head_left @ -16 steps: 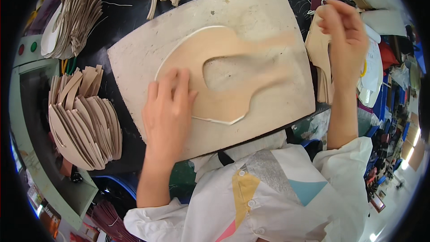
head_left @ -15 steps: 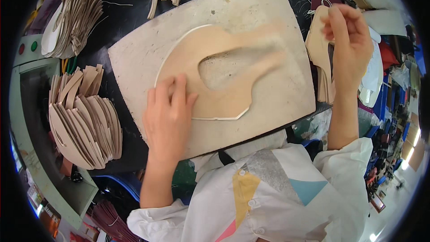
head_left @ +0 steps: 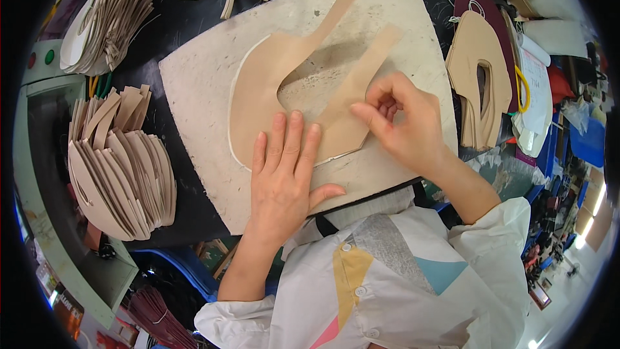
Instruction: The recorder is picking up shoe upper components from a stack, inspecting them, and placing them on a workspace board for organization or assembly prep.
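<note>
Head view looks down on a pale work board [head_left: 194, 90] carrying a tan U-shaped leather piece [head_left: 258, 90]. Left hand [head_left: 284, 174] lies flat and open on the piece's lower curve, fingers spread, pressing it — holding nothing. Right hand [head_left: 403, 119] rests on the piece's right arm, fingers curled, thumb and fingertips pinching its edge. Stacks of matching cut pieces [head_left: 119, 161] sit left of the board; another stack [head_left: 481, 77] lies right.

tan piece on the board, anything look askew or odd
Nothing stands out. The tan piece lies flat on the board, left hand pressing its lower edge, right hand at its right arm.
</note>
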Tool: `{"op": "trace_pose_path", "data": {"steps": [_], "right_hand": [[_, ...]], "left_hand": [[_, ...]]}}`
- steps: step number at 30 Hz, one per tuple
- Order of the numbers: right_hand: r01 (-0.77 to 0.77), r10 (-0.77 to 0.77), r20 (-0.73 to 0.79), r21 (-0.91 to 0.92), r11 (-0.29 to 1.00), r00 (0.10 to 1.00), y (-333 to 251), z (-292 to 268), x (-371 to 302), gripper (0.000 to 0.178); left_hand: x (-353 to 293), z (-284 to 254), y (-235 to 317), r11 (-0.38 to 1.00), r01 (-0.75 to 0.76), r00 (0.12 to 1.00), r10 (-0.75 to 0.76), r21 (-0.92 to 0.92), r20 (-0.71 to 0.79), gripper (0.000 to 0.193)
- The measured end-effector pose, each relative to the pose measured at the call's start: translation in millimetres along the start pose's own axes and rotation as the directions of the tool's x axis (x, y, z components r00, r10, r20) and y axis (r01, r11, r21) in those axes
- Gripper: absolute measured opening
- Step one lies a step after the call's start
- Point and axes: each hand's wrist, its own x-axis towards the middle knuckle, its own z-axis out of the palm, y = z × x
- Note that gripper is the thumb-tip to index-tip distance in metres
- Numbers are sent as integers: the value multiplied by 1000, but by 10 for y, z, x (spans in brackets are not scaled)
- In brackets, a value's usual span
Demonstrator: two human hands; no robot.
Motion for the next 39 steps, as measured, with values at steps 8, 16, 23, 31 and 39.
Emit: {"op": "trace_pose_path", "data": {"steps": [8, 16, 23, 31, 39], "right_hand": [[-47, 52, 64, -79, 996, 997, 115, -30, 52, 21], [33, -19, 134, -97, 995, 991, 154, -20, 125, 15], [-174, 156, 112, 173, 970, 981, 348, -73, -4, 16], [-111, 104, 71, 104, 988, 992, 307, -45, 25, 16], [46, -44, 50, -29, 999, 998, 220, -16, 80, 12]], "left_hand": [[240, 47, 281, 996, -79, 994, 77, -31, -71, 84], [-178, -278, -301, 999, 27, 992, -24, 26, -123, 68], [-503, -1168, -434, 955, 244, 637, -25, 171, -771, 22], [-1781, -1171, -1498, 590, 691, 47, -614, -418, -788, 36], [516, -1271, -858, 964, 261, 482, -169, -43, -860, 27]]}}
